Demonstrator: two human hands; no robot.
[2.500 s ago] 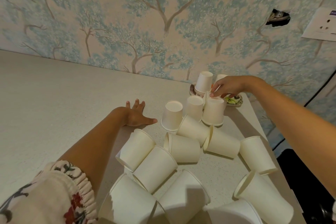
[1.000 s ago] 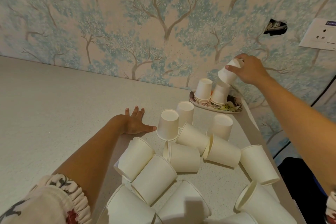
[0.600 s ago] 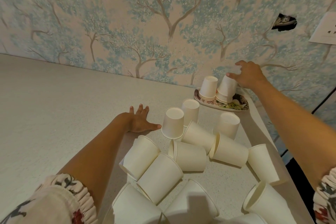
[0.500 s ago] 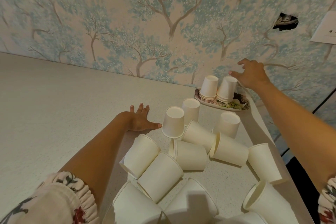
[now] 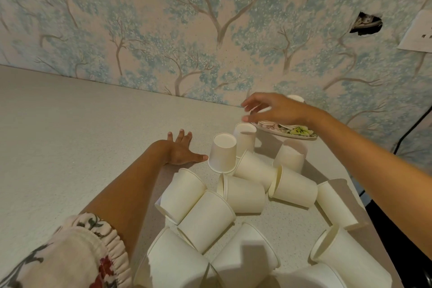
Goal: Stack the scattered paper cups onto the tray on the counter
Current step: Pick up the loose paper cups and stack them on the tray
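Observation:
Several white paper cups lie scattered on the counter, most on their sides (image 5: 243, 196). Three stand upside down: one (image 5: 222, 155) by my left thumb, one (image 5: 245, 138) behind it and one (image 5: 291, 155) to the right. The floral tray (image 5: 297, 132) sits at the back by the wall, with stacked cups on it mostly hidden behind my right hand; one cup top (image 5: 296, 98) shows. My right hand (image 5: 273, 110) hovers empty with fingers spread above the rear upturned cup. My left hand (image 5: 181, 151) rests flat on the counter.
The wallpapered wall runs close behind the tray. The counter's right edge (image 5: 364, 213) drops off beside the cups, with a dark object below. A white socket plate (image 5: 418, 35) and a hole (image 5: 365, 23) are on the wall.
My right hand let go of the cup it set on the tray's right stack and moved left and down, toward the upturned cups in front of the tray. My left hand stayed put.

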